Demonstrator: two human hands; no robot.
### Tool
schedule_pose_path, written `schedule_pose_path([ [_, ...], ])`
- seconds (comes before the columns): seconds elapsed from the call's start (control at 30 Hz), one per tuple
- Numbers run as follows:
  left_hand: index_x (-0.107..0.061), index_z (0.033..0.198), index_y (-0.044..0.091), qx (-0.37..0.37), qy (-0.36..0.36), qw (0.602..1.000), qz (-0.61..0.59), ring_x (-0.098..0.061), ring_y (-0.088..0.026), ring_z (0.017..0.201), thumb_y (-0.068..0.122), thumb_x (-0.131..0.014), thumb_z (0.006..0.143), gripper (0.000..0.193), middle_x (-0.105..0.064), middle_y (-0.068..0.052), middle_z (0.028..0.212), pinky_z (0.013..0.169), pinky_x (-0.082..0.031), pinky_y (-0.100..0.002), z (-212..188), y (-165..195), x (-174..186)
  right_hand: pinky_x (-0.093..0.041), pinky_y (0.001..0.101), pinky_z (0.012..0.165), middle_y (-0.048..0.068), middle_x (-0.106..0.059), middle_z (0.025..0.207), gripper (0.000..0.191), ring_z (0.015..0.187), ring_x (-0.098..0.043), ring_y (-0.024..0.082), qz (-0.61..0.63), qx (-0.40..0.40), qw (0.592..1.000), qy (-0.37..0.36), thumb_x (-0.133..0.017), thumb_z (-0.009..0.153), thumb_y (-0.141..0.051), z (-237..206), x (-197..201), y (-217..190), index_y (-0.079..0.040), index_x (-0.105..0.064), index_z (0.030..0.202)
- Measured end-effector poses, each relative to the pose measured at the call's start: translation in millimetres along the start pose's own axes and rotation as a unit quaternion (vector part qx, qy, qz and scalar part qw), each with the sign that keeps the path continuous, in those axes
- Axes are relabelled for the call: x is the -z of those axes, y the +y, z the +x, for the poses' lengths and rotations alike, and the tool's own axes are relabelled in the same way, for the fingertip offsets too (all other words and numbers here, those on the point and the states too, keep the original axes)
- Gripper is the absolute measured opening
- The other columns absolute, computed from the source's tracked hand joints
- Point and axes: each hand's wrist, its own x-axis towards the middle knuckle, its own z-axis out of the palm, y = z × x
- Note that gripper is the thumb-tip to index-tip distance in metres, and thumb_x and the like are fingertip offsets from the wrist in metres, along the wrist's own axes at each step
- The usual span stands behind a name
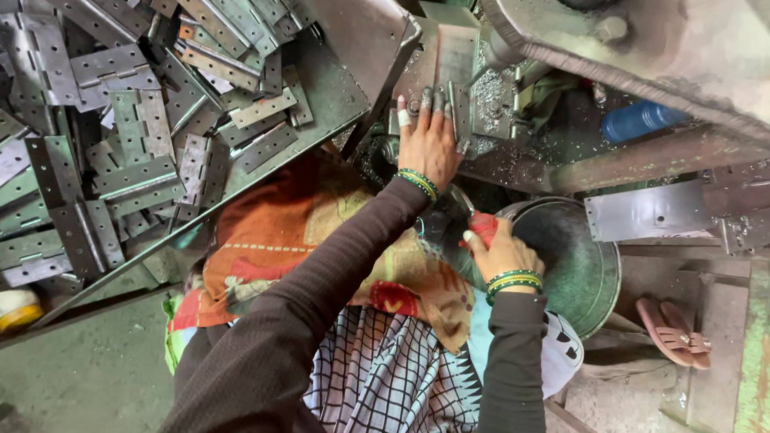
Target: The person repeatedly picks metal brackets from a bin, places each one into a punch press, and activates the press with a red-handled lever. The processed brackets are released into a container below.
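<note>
- Left hand [428, 141] flat on a metal strip [455, 65] at the press bed [500, 101], fingers spread, prob. to steady it.
- Right hand [501, 253] w/ fingers clamped on a red handle [484, 226], over the round pan [575, 257].
- Hinge pile [89, 138] in tray at left.
- Tool end hidden.

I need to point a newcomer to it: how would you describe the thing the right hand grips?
Start at the round dark metal basin below the machine. At its left rim, the right hand closes on a small red handle, the only bright red tool part among grey metal.
</note>
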Motion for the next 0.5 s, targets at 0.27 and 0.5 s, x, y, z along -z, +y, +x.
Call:
schedule_pose_path([
  [0.27,-0.055,0.137,-0.004,0.003,0.079,0.997,0.025,-0.04,-0.036,0.144,0.032,-0.066,0.088,0.061,-0.05,-0.023,0.149,0.12,-0.011,-0.068,8.6,1.0,-14.9,-0.052,0.0627,0.082,0.028,-0.072,0.104,0.079,0.097,-0.069,0.051,0.091,-0.051,0.994,-0.044,-0.052,0.092,-0.072,-1.0,-71.9,1.9,-0.019,-0.034,0.149],
  [0.5,-0.056,0.143,0.001,-0.024,0.036,0.995,-0.089,-0.047,-0.033,0.142,0.021,-0.058,0.095,0.052,-0.055,-0.015,0.143,0.122,-0.012,-0.068,-3.5,-17.1,-6.5,-0.052,0.0607,0.085,0.03,-0.071,0.11,0.08,0.099,-0.067,0.053,0.113,-0.006,0.994,0.003,-0.056,0.091,-0.071,16.0,-93.1,10.8,-0.015,-0.039,0.145],
])
